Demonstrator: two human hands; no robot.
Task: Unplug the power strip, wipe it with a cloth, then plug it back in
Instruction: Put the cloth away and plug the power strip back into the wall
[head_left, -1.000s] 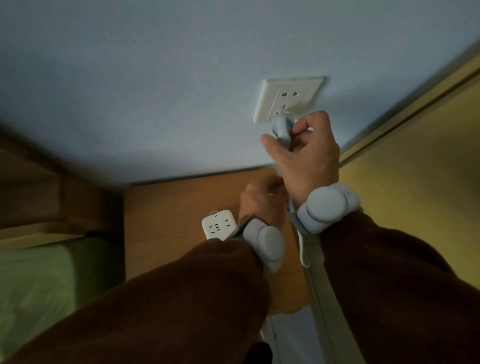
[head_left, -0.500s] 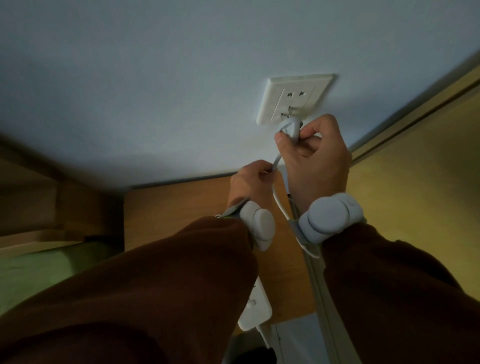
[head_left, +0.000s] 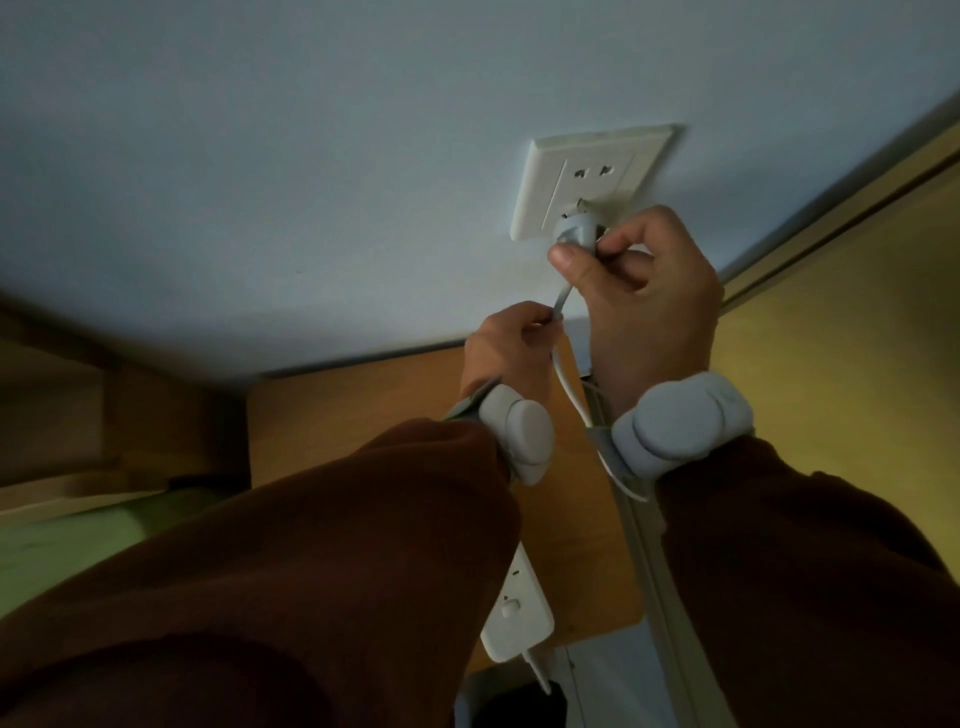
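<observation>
A white wall socket (head_left: 587, 176) is set in the pale blue wall. My right hand (head_left: 649, 301) pinches the grey plug (head_left: 576, 233) at the socket's lower holes; its prongs look partly in. My left hand (head_left: 511, 348) grips the white cable (head_left: 563, 301) just below the plug. The cable runs down between my wrists. The white power strip (head_left: 517, 613) lies on the wooden surface (head_left: 363, 415), its upper part hidden behind my left sleeve. No cloth is in view.
A grey vertical rail (head_left: 654, 597) runs along the right edge of the wooden surface. A yellow panel (head_left: 841, 364) fills the right side. A wooden frame and green bedding (head_left: 62, 545) lie at the lower left.
My left hand has come up from the wooden surface to grip the cable under the plug. The power strip now lies lower, near my left sleeve. My right hand stays at the socket with the plug.
</observation>
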